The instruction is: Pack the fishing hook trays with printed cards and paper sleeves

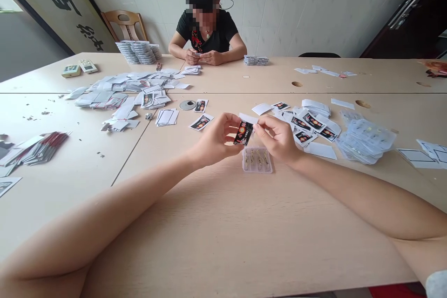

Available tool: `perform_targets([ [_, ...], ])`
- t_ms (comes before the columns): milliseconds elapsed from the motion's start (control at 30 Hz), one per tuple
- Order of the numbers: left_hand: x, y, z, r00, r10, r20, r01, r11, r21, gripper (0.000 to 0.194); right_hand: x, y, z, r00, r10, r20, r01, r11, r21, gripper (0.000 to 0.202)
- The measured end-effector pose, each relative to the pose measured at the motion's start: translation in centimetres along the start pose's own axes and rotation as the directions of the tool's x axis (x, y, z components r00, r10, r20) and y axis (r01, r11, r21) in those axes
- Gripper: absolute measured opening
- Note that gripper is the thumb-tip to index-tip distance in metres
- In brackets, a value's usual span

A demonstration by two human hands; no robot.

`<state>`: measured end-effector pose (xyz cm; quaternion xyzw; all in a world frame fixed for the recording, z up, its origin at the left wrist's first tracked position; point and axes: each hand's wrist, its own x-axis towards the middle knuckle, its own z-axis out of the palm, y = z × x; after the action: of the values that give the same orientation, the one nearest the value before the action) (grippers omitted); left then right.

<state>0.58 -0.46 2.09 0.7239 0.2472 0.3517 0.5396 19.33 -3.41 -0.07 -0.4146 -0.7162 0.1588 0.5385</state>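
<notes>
My left hand (226, 135) is closed on a small black sticker (243, 133) with red and orange print, held upright by its left side. My right hand (277, 136) pinches at the sticker's upper right corner. A strip of white paper (247, 118) shows there, just above the sticker; I cannot tell whether the two are joined. Below the fingers a clear plastic box (257, 166) lies flat on the table, with several small metal pieces in its compartments.
Right of my hands lie loose stickers (314, 122) and stacked clear boxes (365, 139). White cards (118, 84) spread over the left, near a tape roll (187, 105). Red-edged packets (45, 148) lie far left. Opposite, a person (207, 32) handles something small beside stacked packs (139, 52).
</notes>
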Motion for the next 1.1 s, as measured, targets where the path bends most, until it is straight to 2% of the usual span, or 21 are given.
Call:
perform_targets([
  [100,0.0,-0.1,-0.1,0.998,0.06,0.028,-0.062,0.997,0.056,0.046,0.0,0.1,0.0,0.998,0.054,0.009,-0.055,0.997,0.054,0.02],
  [267,-0.3,-0.8,-0.4,0.984,0.172,0.055,-0.181,0.929,0.322,0.062,0.1,0.5,0.0,0.983,0.18,0.035,-0.184,0.974,0.132,0.024],
  [367,-0.4,-0.6,-0.2,0.98,0.187,0.07,-0.199,0.919,0.341,0.071,0.2,0.6,0.0,0.975,0.221,0.028,-0.222,0.963,0.155,0.025],
  [400,-0.4,-0.4,-0.1,0.983,0.172,0.056,-0.181,0.932,0.313,0.069,0.2,0.5,0.0,0.975,0.219,0.024,-0.22,0.962,0.159,0.025],
  [467,-0.3,0.0,0.1,0.994,0.105,-0.025,-0.098,0.977,0.192,0.054,0.2,0.4,0.1,0.981,0.192,0.024,-0.194,0.969,0.152,0.024],
  [567,0.1,0.7,0.2,0.981,-0.069,-0.183,0.065,0.998,-0.028,0.03,0.2,0.1,0.2,0.995,0.091,0.034,-0.094,0.99,0.1,0.019],
  [700,0.4,1.0,0.1,0.948,-0.204,-0.245,0.181,0.977,-0.114,0.028,-0.1,-0.1,0.6,0.999,-0.028,0.034,0.027,0.999,0.02,0.013],
  [800,0.4,0.7,0.0,0.947,-0.212,-0.243,0.187,0.975,-0.123,0.026,-0.3,-0.2,0.8,0.999,0.0,0.045,-0.003,0.999,0.052,0.011],
  [933,0.3,0.5,0.1,0.956,-0.161,-0.246,0.142,0.985,-0.095,0.02,-0.5,-0.5,0.8,0.983,0.13,0.132,-0.155,0.967,0.2,0.015],
  [1100,0.3,0.5,0.0,0.965,-0.079,-0.251,0.112,0.986,0.12,0.019,-0.3,-1.0,0.6,0.962,0.224,0.158,-0.255,0.942,0.219,0.025],
])
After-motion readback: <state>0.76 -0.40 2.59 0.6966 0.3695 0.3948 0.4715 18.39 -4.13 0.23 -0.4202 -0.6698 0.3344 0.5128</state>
